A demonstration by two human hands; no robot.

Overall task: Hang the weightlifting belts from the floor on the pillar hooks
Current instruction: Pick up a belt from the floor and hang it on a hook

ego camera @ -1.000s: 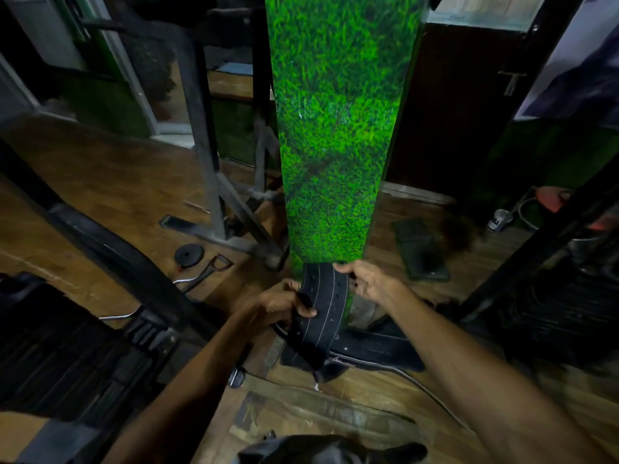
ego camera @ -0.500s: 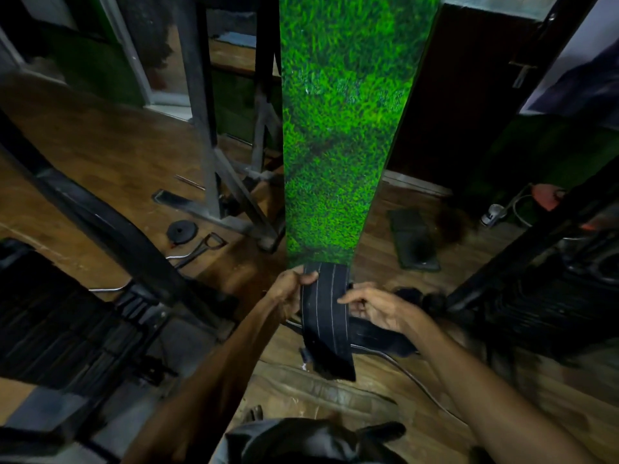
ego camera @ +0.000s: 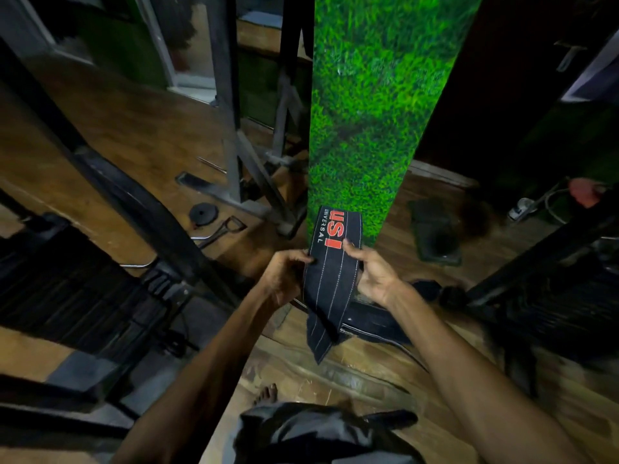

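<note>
A black weightlifting belt [ego camera: 330, 283] with white stitch lines and red lettering hangs lengthwise between my hands, in front of the foot of the green grass-covered pillar [ego camera: 371, 112]. My left hand [ego camera: 284, 274] grips its left edge and my right hand [ego camera: 371, 274] grips its right edge. Its lower end dangles just above the floor. A second black belt [ego camera: 375, 324] lies on the wooden floor behind it, to the right. No hooks show on the pillar in this view.
A dark slanted machine frame [ego camera: 134, 202] and a weight stack [ego camera: 67, 289] stand at left. A small weight plate [ego camera: 203, 214] and a metal handle [ego camera: 224, 229] lie on the floor. A dark mat [ego camera: 435, 236] sits right of the pillar, black equipment [ego camera: 552, 279] further right. My bare foot [ego camera: 266, 395] is below.
Both hands have raised the belt off the floor and turned it so its red lettering faces up. My right hand shifted from its top end to its right edge.
</note>
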